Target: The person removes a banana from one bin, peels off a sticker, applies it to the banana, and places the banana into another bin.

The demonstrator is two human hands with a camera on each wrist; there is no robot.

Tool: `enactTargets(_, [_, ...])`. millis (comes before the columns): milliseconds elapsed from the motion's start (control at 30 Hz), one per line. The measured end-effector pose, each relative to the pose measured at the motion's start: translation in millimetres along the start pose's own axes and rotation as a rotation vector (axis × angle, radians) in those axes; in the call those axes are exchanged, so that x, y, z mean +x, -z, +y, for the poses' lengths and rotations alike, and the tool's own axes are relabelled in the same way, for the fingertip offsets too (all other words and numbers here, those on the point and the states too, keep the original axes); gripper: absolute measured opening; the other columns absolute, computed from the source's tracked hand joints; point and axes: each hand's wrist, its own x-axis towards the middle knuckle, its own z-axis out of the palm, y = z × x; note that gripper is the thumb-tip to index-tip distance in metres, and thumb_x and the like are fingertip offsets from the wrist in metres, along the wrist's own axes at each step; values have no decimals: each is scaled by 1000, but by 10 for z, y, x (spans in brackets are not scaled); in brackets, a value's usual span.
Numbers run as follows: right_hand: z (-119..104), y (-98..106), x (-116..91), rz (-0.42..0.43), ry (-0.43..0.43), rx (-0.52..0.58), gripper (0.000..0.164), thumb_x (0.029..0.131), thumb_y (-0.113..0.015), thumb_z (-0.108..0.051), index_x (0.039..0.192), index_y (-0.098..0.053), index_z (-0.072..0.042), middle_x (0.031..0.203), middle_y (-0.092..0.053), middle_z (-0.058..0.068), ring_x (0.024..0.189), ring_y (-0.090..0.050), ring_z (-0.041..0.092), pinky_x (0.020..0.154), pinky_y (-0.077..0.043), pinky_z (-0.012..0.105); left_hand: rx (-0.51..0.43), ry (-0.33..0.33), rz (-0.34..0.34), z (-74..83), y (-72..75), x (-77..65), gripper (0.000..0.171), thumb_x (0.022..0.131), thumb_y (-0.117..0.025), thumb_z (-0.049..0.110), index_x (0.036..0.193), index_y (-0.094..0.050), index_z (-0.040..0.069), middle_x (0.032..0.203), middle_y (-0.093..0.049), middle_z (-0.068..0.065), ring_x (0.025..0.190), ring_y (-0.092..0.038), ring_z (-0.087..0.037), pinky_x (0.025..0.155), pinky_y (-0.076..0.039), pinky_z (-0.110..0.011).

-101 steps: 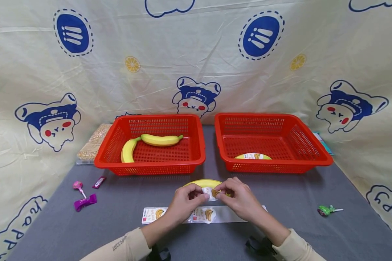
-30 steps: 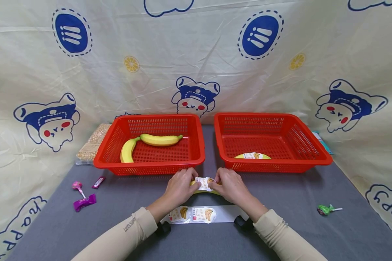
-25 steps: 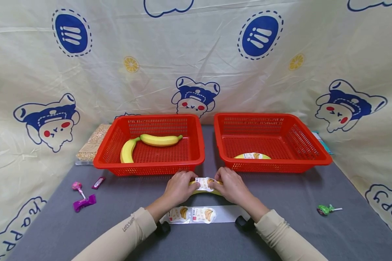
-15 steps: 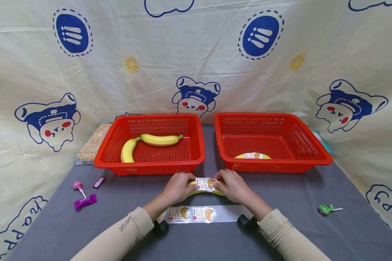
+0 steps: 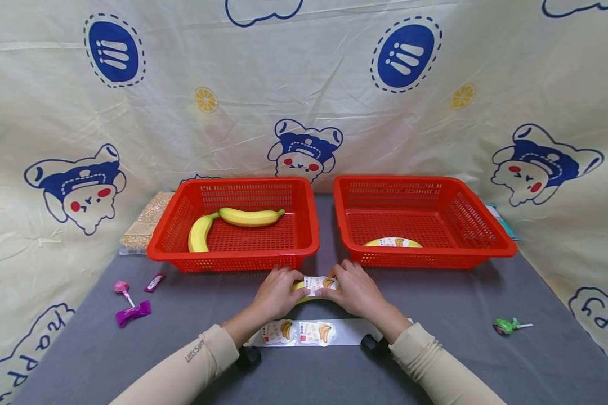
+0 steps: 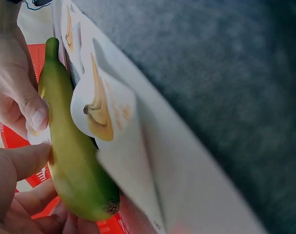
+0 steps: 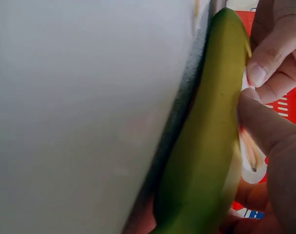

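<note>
In the head view a yellow banana point(image 5: 309, 299) lies crosswise in front of the baskets, with a white label point(image 5: 312, 284) printed with bananas on its upper side. My left hand point(image 5: 276, 292) grips the banana's left end, thumb at the label's left edge. My right hand point(image 5: 358, 291) holds the right part, its thumb lying across the label and covering some of it. From the left wrist, the banana's point(image 6: 72, 141) greenish underside shows with fingers curled behind it. In the right wrist view the right thumb point(image 7: 265, 119) presses the label side.
A label strip point(image 5: 347, 332) with banana stickers lies nearer me. The left red basket point(image 5: 233, 262) holds two bananas; the right red basket point(image 5: 436, 259) holds a labelled one. Wrapped candy point(image 5: 133, 314) and a pink lollipop point(image 5: 121, 287) lie left, a green lollipop point(image 5: 506, 326) right.
First both hands pinched the label above the banana; later it lies on the peel. Since half a second ago, the right thumb has slid left over the label.
</note>
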Motion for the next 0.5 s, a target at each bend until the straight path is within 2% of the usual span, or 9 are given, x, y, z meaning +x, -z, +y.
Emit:
enactTargets(167, [35,-4,-27,36,91,-55,45,72,-76,-46,94,-66,-8,83,-52,3,79,-48,19,68,-40,32,10,25,10,18,-6,2,29,82,-68,26,102,-70,5,100,-69,-10,97,-60,-26,93,-43,-42])
enactTargets(300, [59,-3,-46,54,169,-104,44,70,-81,-40,95,-66,-6,82,-51,4,78,-47,18,67,-40,31,39,57,14,42,-21,10,34,80,-69,35,99,-69,7,92,-67,-7,89,-59,-24,81,-45,-38])
enactTargets(400, [71,-8,-55,62,194,-116,44,69,-82,-38,95,-66,-6,82,-51,4,78,-46,18,67,-40,30,70,75,-3,60,-34,28,40,77,-71,44,97,-68,9,87,-65,-5,85,-56,-22,75,-44,-36])
enactTargets(500, [84,-15,-56,58,189,-94,44,68,-82,-37,96,-67,-6,83,-52,4,79,-45,18,68,-40,30,91,71,-15,65,-53,44,42,77,-72,45,97,-67,9,88,-65,-5,86,-56,-22,74,-45,-37])
